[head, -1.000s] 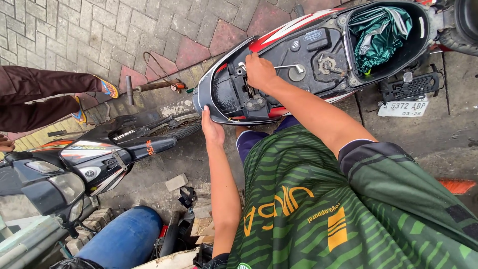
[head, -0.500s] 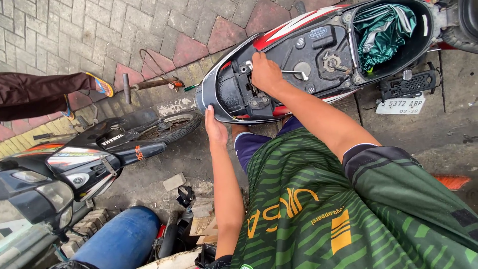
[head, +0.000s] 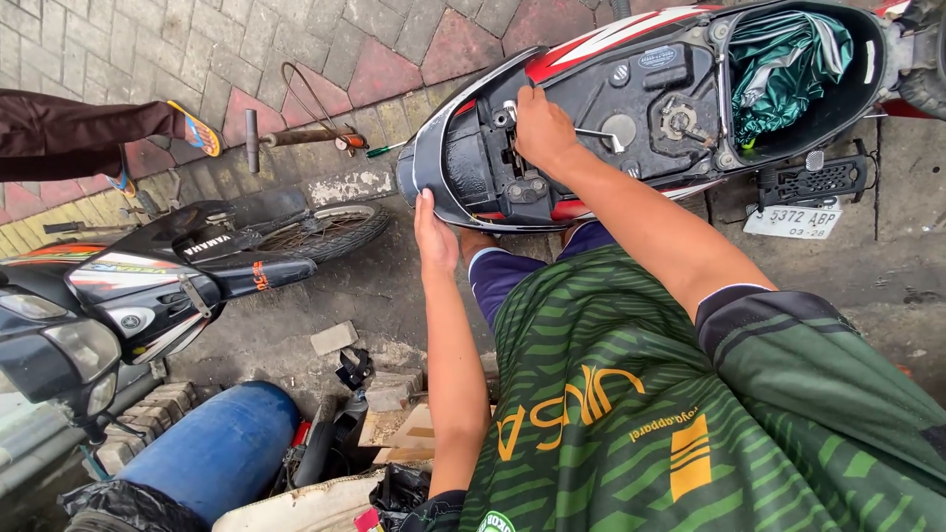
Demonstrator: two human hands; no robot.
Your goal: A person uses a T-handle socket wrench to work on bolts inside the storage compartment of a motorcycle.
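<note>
At the far left a second person's trouser leg and sandalled foot (head: 187,126) rest on the brick paving (head: 148,49), next to a black motorcycle (head: 148,281) whose front wheel (head: 320,229) points toward the work. Below it lie a blue drum (head: 222,448) and some loose bricks (head: 389,389). On the paving a rusty rod with a handle (head: 296,136) and a green-handled screwdriver (head: 386,150) lie unused, well apart from both hands.

The left hand (head: 436,239) presses flat against the lower edge of the scooter's rear bodywork (head: 443,172); its grip is wide, fingers spread, bracing rather than holding anything.

The scooter (head: 631,108), the thing being worked on, lies across the top of the view with its seat off or swung out of sight, so the black frame tray (head: 591,118) is bare. That much of the strip-down looks done. The right hand (head: 542,126) reaches into the tray near the rear latch bracket (head: 527,189), its grip closed narrow on a slim metal tool (head: 601,134) whose shaft juts rightward; the tip is hidden under the fingers, so I cannot tell which fastener it engages. I judge the job to be mid-way: access gained, fitting in progress, reassembly outstanding.

Further right, the open storage bucket (head: 867,69) holds a crumpled green raincoat (head: 778,59), and a footpeg (head: 813,180) sits above the number plate (head: 793,222).
</note>
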